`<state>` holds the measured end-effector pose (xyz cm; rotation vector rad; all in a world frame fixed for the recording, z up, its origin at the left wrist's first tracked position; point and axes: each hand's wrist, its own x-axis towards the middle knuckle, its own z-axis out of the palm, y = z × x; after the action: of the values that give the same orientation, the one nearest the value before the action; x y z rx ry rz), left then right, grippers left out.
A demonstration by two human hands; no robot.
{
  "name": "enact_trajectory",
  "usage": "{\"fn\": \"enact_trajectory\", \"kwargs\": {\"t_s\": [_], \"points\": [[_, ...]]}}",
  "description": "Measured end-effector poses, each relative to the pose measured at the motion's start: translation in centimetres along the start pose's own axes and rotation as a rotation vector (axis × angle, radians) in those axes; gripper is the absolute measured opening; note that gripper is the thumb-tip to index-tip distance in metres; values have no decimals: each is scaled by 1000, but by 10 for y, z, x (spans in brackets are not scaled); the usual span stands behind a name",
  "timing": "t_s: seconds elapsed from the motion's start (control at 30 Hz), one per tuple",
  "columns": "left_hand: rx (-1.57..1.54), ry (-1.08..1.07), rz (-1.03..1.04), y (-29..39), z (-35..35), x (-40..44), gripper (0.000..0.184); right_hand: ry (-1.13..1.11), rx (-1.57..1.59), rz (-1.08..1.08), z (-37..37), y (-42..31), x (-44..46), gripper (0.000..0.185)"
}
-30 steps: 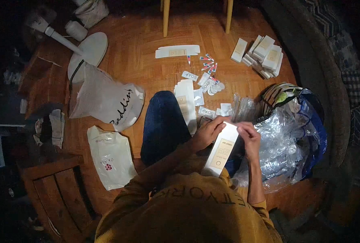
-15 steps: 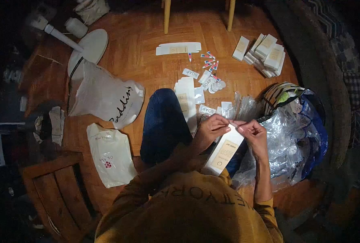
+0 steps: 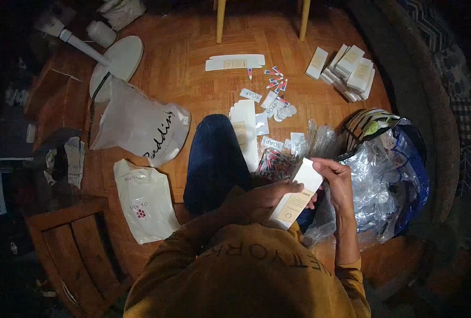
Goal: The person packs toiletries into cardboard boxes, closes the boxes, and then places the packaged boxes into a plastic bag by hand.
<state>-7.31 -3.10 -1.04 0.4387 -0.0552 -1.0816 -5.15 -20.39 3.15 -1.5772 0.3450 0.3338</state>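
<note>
A slim white guest kit box (image 3: 294, 205) with a beige label is tilted in front of my chest. My left hand (image 3: 279, 193) grips its left side, thumb over the front. My right hand (image 3: 333, 172) holds the upper right edge near the top end, fingers partly behind it. Just beyond lies a clear bag of small red, white and blue tubes (image 3: 274, 163), partly covered by the box. Soap packets (image 3: 272, 143) lie close by. Flattened white cartons (image 3: 242, 130) rest beside my knee.
Loose small toothpaste tubes (image 3: 273, 82) and round white packets (image 3: 285, 113) lie on the wooden floor. Several boxes (image 3: 350, 69) are piled at the back right. Clear plastic wrapping (image 3: 373, 185) bulges at right. A bedding bag (image 3: 145, 124) and white plastic bag (image 3: 146, 201) lie left.
Both hands were pinching the box's top end. My left hand has slid down to its side, and my right hand has shifted to the upper right edge.
</note>
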Motion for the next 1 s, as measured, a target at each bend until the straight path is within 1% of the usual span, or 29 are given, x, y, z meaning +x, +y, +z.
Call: {"fn": "enact_trajectory", "kwargs": {"t_s": [0.03,0.1,0.17,0.2,0.23,0.3,0.33,0.37,0.43,0.5,0.53,0.57,0.6,0.63,0.7,0.73,0.8,0.87,0.93,1.0], "points": [[-3,1,0,-5,-7,3,48,-26,49,23,0,-1,0,17],[66,-149,86,-18,-28,16,46,-7,64,30,0,0,0,17],[97,-165,72,-25,-40,20,45,12,80,36,2,0,-1,16],[130,-180,56,-23,-40,21,44,17,40,8,3,0,-1,15],[130,-179,56,-23,-39,19,44,19,-1,-20,4,0,-1,15],[53,-75,26,-23,-36,14,40,-1,-30,-32,2,2,-2,15],[52,-75,26,-23,-36,13,40,-17,-60,-43,1,3,-2,15],[46,-64,12,-23,-36,13,40,-17,-60,-43,0,3,-2,15],[37,-52,-1,-17,-27,8,39,-85,20,-78,-3,4,-3,15],[-20,77,-95,-5,-10,-1,38,-98,25,-49,-10,6,-2,15],[-21,76,-98,-8,-16,2,38,-108,32,-23,-12,7,-2,15],[-36,2,-95,-13,-27,8,39,-105,33,-22,-14,8,-3,15],[-51,-72,-93,-11,-26,12,41,-91,17,-61,-15,8,-3,14],[-51,-72,-97,-11,-24,14,41,-78,0,-99,-15,8,-4,14],[423,249,226,-10,-19,17,47,-52,-29,-116,-16,8,-4,14],[420,254,226,-10,-19,19,47,-28,-60,-133,-17,9,-3,14],[486,262,604,-4,-19,25,63,-8,-54,-108,-17,11,-3,14],[494,254,582,0,-19,24,66,9,-49,-80,-18,16,-3,15],[582,207,440,3,-21,22,59,4,-62,-67,-20,19,-1,17],[630,238,460,6,-22,22,56,25,-25,-65,-16,21,-2,17]]}}
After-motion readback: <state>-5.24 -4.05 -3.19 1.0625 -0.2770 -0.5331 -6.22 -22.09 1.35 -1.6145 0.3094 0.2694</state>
